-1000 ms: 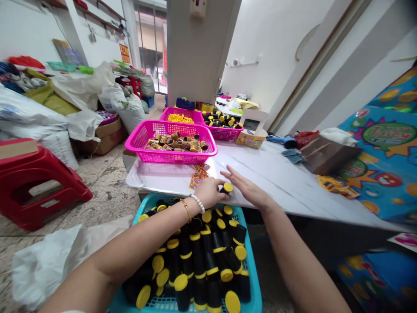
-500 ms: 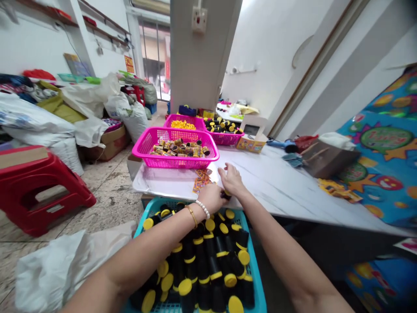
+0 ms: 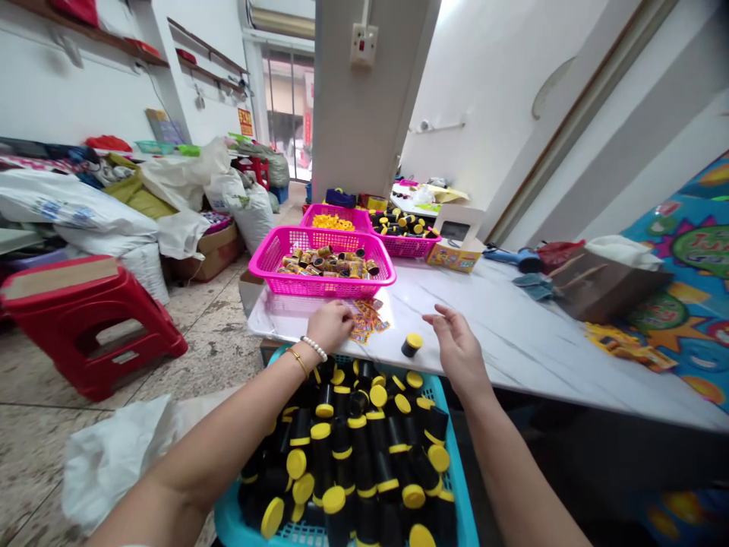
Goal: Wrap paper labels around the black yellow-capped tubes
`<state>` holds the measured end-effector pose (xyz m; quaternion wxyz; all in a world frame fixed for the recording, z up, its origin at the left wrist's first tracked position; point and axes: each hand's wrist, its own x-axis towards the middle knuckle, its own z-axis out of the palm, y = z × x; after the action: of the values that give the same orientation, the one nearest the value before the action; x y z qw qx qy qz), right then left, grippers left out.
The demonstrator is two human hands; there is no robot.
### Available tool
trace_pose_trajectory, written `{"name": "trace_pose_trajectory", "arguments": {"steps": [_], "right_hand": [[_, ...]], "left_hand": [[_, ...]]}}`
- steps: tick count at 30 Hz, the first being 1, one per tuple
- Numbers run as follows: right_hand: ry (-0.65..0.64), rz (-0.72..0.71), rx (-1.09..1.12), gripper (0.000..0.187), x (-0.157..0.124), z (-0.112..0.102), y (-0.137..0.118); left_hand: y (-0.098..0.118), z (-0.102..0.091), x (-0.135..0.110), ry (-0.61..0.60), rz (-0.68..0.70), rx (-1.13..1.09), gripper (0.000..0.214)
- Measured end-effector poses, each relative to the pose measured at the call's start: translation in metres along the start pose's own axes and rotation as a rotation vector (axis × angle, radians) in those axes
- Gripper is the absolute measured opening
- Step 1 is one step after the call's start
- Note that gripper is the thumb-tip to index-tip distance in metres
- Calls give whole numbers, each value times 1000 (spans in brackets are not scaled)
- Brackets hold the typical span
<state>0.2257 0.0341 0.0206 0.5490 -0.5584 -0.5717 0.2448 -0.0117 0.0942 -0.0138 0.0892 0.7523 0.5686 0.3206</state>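
Observation:
A small black canister with a yellow lid [image 3: 411, 345] stands upright on the white marbled table [image 3: 501, 327], near its front edge. Just right of it is my right hand [image 3: 461, 353], open, thumb and fingers apart, touching nothing. My left hand [image 3: 331, 327], wearing a pearl bracelet, is closed at the left side of a spread of orange printed labels [image 3: 370, 320]. Its fingertips are bunched together, and I cannot make out what is in them. Below my hands, a teal basket [image 3: 462, 494] holds several black canisters with yellow lids [image 3: 364, 441].
Behind the labels sits a pink basket [image 3: 273, 282] of label-wrapped canisters. Farther back, other pink baskets [image 3: 399, 247] hold yellow lids and capped canisters. A printed box [image 3: 456, 257] stands to their right. A red stool [image 3: 96, 319] and white sacks [image 3: 130, 251] are at left.
The canister that was in my hands now stands on the table. My left hand has moved left to the labels; my right hand has drawn away to the right. The view has shifted slightly.

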Motion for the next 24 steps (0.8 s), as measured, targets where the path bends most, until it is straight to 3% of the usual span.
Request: {"name": "trace_pose_trajectory", "arguments": {"steps": [8, 11, 15, 18, 21, 24], "right_hand": [[-59, -29, -39, 52, -29, -5, -8], [-95, -2, 10, 49, -45, -3, -15], [-276, 123, 117, 44, -71, 2, -28], [-419, 163, 208, 44, -84, 12, -39], [-419, 184, 283, 35, -88, 23, -48], [-377, 212, 339, 29, -93, 31, -50]], "left_hand": [[6, 6, 18, -21, 4, -86, 11], [13, -3, 13, 5, 17, -144, 10], [40, -30, -31, 93, 86, -242, 12], [62, -47, -76, 169, 226, -388, 15], [73, -54, -108, 145, 263, -436, 19], [72, -55, -125, 157, 129, -486, 24]]}}
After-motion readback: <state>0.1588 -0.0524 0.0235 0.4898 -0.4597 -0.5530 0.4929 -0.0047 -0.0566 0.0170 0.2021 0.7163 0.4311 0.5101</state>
